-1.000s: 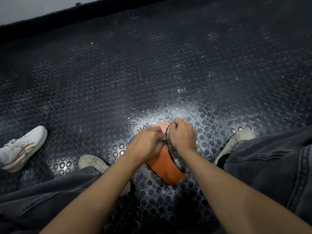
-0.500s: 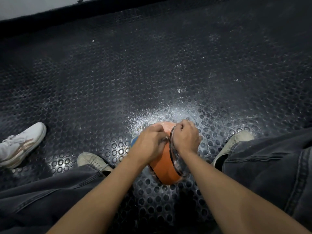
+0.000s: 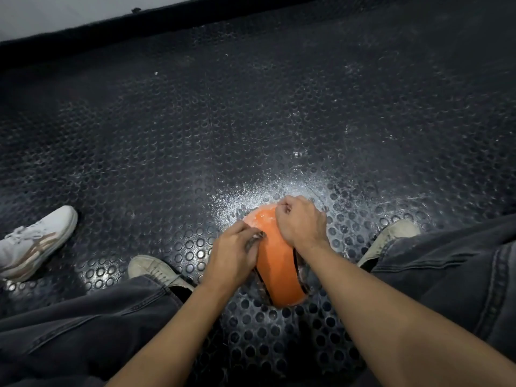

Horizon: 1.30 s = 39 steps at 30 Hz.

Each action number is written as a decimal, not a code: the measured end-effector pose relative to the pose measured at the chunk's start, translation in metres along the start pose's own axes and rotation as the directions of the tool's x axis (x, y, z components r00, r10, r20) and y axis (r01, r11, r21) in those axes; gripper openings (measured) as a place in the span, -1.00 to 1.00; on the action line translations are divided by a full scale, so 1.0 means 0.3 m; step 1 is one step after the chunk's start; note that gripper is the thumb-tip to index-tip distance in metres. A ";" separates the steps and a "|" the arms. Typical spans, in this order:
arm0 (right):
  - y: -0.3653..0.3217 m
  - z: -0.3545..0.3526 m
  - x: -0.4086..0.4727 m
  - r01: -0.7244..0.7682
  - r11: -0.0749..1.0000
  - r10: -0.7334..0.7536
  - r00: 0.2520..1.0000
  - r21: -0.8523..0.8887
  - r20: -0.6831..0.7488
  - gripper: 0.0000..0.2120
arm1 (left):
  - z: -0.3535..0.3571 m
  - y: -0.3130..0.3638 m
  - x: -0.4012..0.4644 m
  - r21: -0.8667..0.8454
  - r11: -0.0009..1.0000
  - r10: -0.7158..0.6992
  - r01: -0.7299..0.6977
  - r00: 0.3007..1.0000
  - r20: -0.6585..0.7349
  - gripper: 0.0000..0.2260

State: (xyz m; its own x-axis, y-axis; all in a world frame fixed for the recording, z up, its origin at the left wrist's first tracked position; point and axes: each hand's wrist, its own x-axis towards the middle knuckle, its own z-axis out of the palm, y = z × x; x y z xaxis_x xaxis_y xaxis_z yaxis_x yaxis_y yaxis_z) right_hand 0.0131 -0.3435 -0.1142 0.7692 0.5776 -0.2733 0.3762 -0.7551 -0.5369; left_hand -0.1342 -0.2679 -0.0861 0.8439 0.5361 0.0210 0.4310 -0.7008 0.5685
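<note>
An orange ball with black seams lies on the studded black floor between my knees. A thin clear plastic film covers part of it. My left hand sits on the ball's left side and pinches a dark crumpled edge of the film. My right hand lies over the ball's top right with its fingers curled into the film at the far end. The ball's right side is hidden under my right wrist.
My two grey canvas shoes, left and right, flank the ball. Another person's white sneaker rests at the left edge. The black rubber floor stretches ahead to a dark skirting and a pale wall.
My hands have moved apart: the right hand slid toward the ball's far top, the left drew back to the left. More bare orange shows between them.
</note>
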 end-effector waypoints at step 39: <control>0.054 0.018 -0.088 -0.095 0.992 0.096 0.995 0.081 -0.004 -0.83 | -0.007 -0.031 0.014 -0.094 0.972 -0.200 0.217 0.967 0.157 -0.89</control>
State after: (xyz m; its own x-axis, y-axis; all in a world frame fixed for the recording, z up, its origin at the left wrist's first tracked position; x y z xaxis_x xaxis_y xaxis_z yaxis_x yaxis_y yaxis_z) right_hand -0.0040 -0.3693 -0.1199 0.8036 0.5015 -0.3205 0.2581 -0.7789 -0.5716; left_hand -0.1353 -0.2583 -0.0896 0.7799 0.5848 -0.2229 0.5717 -0.5208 0.6339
